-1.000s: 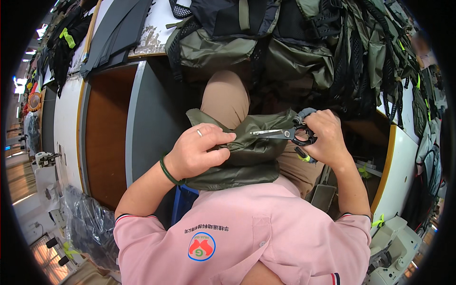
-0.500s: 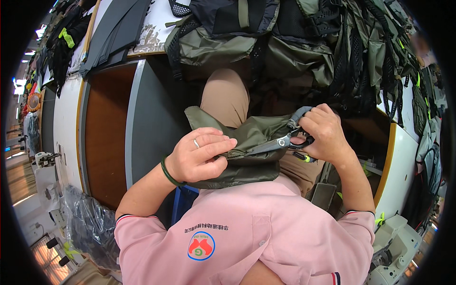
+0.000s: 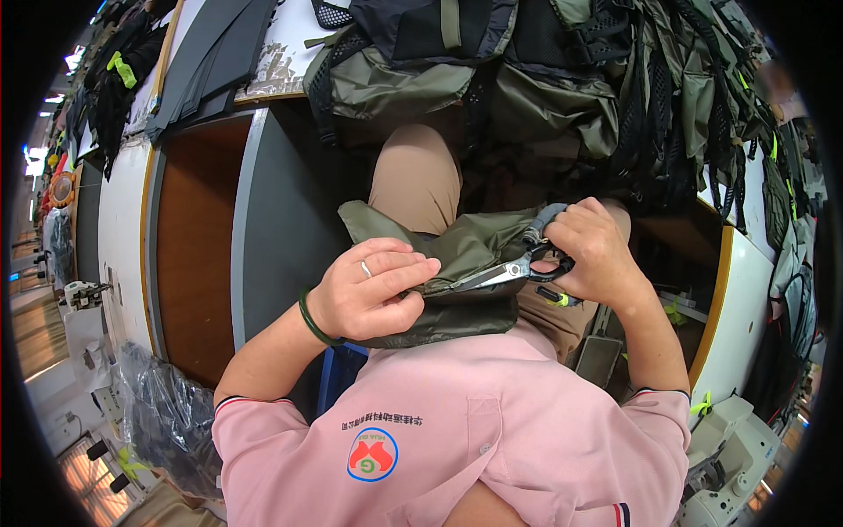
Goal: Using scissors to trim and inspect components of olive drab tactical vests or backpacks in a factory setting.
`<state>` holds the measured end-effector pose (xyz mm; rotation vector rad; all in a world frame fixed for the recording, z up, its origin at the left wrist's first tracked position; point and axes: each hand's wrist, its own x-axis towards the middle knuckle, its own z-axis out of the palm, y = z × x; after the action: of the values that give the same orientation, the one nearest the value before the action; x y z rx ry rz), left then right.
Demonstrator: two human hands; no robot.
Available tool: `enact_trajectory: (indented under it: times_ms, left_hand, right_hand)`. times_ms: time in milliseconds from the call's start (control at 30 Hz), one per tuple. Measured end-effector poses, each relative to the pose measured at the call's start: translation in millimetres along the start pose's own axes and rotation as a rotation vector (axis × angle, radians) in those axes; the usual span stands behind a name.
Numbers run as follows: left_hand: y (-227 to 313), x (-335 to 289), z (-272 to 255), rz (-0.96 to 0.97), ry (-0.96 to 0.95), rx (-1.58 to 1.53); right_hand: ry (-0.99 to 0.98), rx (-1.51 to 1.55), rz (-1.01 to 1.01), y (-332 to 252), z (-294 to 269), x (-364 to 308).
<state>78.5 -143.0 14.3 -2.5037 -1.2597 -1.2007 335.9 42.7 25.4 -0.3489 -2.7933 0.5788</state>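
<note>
Scissors (image 3: pixel 507 272) at cloth (image 3: pixel 481 239) (open compartment (image 3: pixel 200 237) leftward)

Sewing workshop — heaped green bags (image 3: pixel 395 86), grey sheets (image 3: pixel 211 57), white sewing machine (image 3: pixel 736 457).

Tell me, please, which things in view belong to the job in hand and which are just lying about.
In use:
- scissors, in the right hand
- green cloth, held by the left hand

Apparently just lying about:
- grey sheets, upper left
- green and black bags, top
- clear plastic, lower left
</note>
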Motion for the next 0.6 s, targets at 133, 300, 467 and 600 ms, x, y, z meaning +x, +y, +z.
enact_trajectory:
  times_ms: [133,300,467,600]
  left_hand:
    - [0.4,-0.9,0.6,-0.011,-0.004,-0.008]
    - [0.5,-3.0,-1.5,-0.013,-0.035,-0.056]
    - [6.8,-14.0,-10.5,-0.565,-0.042,-0.533]
    - [-1.0,-60.6,-69.9,-1.186,-0.520,-1.173]
  right_hand:
    - [0.048,-0.026,-0.004,-3.3,-0.2,1.4]
    - [-0.016,-0.058,0.023,-0.6,-3.1,-2.6]
    - [0.032,0.062,0.136,-1.1,-3.1,-5.5]
    - [0.084,0.147,0.209,6.8,-5.5,-12.9]
